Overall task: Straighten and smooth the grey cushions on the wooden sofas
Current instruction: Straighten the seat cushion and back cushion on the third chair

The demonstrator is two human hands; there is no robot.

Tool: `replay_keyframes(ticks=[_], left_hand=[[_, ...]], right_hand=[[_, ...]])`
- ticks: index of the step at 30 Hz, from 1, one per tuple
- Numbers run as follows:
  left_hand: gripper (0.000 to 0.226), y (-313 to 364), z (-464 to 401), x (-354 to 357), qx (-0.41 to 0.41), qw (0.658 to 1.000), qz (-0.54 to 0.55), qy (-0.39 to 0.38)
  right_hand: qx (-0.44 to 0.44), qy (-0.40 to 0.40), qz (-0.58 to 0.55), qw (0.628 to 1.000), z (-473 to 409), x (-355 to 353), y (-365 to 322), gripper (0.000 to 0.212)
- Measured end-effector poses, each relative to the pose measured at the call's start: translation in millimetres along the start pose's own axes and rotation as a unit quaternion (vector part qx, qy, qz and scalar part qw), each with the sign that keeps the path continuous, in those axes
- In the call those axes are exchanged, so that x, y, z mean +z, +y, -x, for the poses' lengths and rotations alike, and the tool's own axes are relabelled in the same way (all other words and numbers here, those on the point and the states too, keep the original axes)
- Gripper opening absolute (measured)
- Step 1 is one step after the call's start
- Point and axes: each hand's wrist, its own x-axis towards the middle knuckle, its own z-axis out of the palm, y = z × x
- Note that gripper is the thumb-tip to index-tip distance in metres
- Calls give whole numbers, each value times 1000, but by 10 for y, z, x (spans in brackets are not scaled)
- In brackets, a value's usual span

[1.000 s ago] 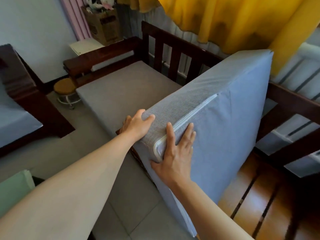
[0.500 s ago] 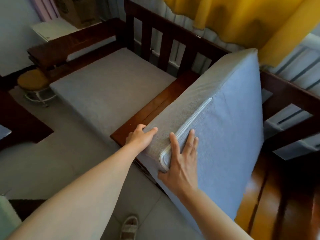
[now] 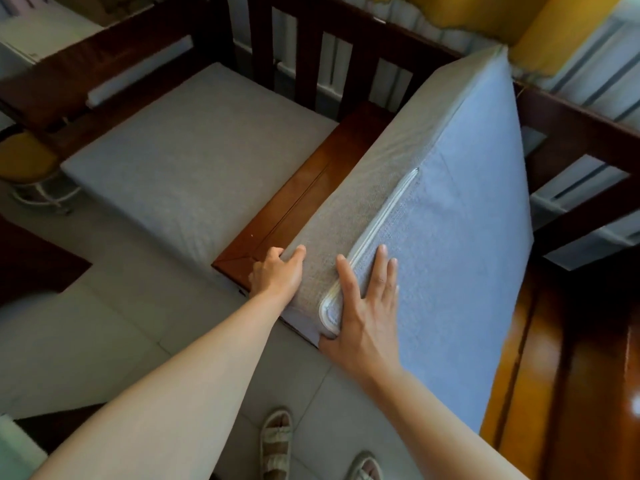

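A thick grey cushion (image 3: 460, 237) stands tilted on its edge over the wooden sofa seat (image 3: 304, 199), its zipped side facing me. My left hand (image 3: 277, 275) grips the cushion's near left corner, fingers curled over the edge. My right hand (image 3: 367, 306) lies flat with spread fingers on the cushion's broad face beside the white zip. A second grey cushion (image 3: 187, 161) lies flat on the sofa seat to the left. Bare slats of the seat (image 3: 554, 375) show at the right.
The sofa's dark slatted backrest (image 3: 311, 39) runs behind both cushions, with an armrest (image 3: 86, 74) at the left. A round yellow stool (image 3: 27, 164) stands on the tiled floor. Yellow curtain (image 3: 554, 26) hangs at the top right. My sandalled feet (image 3: 277, 441) are below.
The view has tipped further down and moved closer, so my feet show now. The raised cushion has shifted right, baring more wood between the two cushions. Both hands keep their places on it.
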Motion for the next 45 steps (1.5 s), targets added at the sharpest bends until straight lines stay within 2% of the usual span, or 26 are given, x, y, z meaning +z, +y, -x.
replay_keyframes(ticks=[5,8,12,14,16,17,19,21,22,27,29,31,35,45], left_hand=[[64,148,131,-34,30,999,-33,-9],[60,275,308,-59,65,997,-48,-20],[55,475,701,-38,150,985,-75,-28],[64,557,957,46,221,962,-158,-13],[81,584,1185,187,294,909,-294,-10],[87,580,1273,280,321,866,-382,-12],[96,529,1373,451,343,758,-554,-24],[104,485,1411,600,337,656,-673,-47],[107,453,1410,662,330,623,-707,-55],[109,322,1343,1017,347,542,-763,-68],[105,280,1309,1177,358,524,-770,-67],[104,237,1280,1276,362,511,-778,-62],[107,172,1206,1367,370,509,-776,-44],[114,177,1143,1433,389,514,-763,-36]], right_hand=[[-13,-10,-61,998,37,-27,169,132],[-13,-57,-81,995,84,-135,316,132],[44,-138,-105,984,206,-280,614,128],[53,-164,-111,979,220,-290,763,125],[60,-189,-119,973,216,-271,911,125],[65,-199,-125,970,228,-254,1000,126],[80,-223,-129,963,286,-207,1185,128],[103,-247,-132,955,400,-133,1376,131],[112,-255,-131,951,472,-84,1454,132],[140,-266,-94,949,780,161,1660,144],[154,-259,-75,951,857,273,1674,146],[160,-233,-67,957,899,402,1673,139],[171,-167,-89,967,907,586,1723,128],[160,-191,-83,965,863,567,1790,124]])
